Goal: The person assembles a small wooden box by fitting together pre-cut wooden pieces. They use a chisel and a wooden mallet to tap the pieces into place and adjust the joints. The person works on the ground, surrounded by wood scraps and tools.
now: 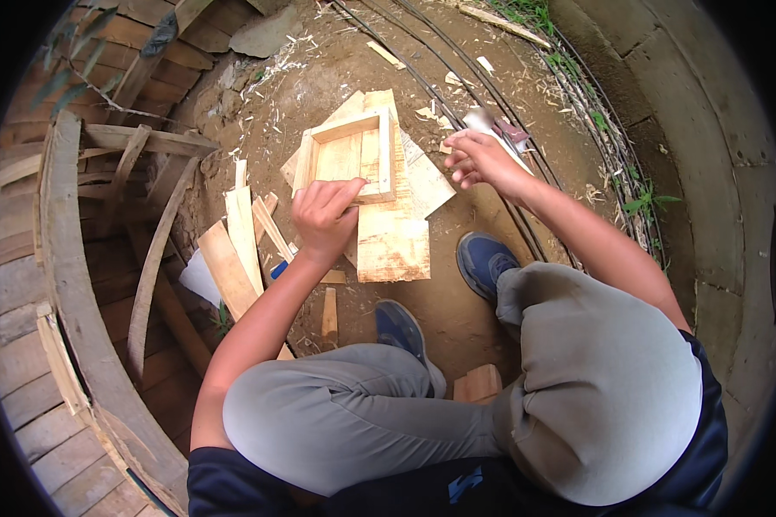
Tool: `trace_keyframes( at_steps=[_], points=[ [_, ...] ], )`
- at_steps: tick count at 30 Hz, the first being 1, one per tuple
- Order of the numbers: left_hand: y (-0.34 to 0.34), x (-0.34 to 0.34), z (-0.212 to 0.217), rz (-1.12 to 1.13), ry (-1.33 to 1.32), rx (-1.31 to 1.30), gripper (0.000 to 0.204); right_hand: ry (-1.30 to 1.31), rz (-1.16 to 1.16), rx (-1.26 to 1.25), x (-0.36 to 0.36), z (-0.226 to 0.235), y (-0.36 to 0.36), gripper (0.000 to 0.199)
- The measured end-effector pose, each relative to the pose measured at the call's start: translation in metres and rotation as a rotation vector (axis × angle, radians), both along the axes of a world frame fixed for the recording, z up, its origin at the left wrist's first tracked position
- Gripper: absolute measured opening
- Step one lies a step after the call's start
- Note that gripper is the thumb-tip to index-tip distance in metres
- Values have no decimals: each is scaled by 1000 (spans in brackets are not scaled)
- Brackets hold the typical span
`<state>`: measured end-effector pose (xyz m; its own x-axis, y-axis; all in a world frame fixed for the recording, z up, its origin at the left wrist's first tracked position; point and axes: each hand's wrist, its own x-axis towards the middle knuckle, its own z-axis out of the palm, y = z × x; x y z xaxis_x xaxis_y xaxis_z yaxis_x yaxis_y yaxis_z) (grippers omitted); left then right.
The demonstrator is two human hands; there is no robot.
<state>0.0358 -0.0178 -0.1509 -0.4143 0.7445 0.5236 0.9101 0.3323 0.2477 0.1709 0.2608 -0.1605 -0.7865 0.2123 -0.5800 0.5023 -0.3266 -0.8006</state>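
Note:
A shallow rectangular wooden frame [386, 155] lies tilted on stacked boards, in front of me. My left hand [326, 211] is closed on its near-left corner, fingers over the near rail. To the right of the frame, my right hand [487, 162] hovers apart from it, fingers loosely curled with gaps between them. I see nothing held in it. Just beyond its knuckles is a blurred pale-grey shape [481, 117], whose kind I cannot make out. Under the frame, a rough flat board [394, 250] points toward me, with another board [429, 185] crosswise beneath.
Loose wood strips [243, 237] lie left of the boards. Long dark rods or cables [435, 90] run across the dirt floor at right. A wooden lattice structure [69, 207] stands at left, a wall [698, 103] at right. A wood block [478, 383] sits between my legs.

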Motion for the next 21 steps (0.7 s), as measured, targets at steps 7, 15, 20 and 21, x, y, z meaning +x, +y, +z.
trace_keyframes(
  at_steps=[7, 15, 20, 21],
  points=[
    [-9, 22, -22, -71, -265, -251, 39, -82, 125, 204, 4, -3, -30, 36],
    [-13, -10, 2, -184, -496, -290, 44, -61, 73, 453, 11, -32, -28, 32],
    [-3, -32, -8, 288, -475, -116, 46, 102, 255, 558, 22, -49, -34, 20],
    [-5, -32, -13, 378, -499, -134, 48, 121, 294, 551, 25, -44, -35, 19]
  ],
)
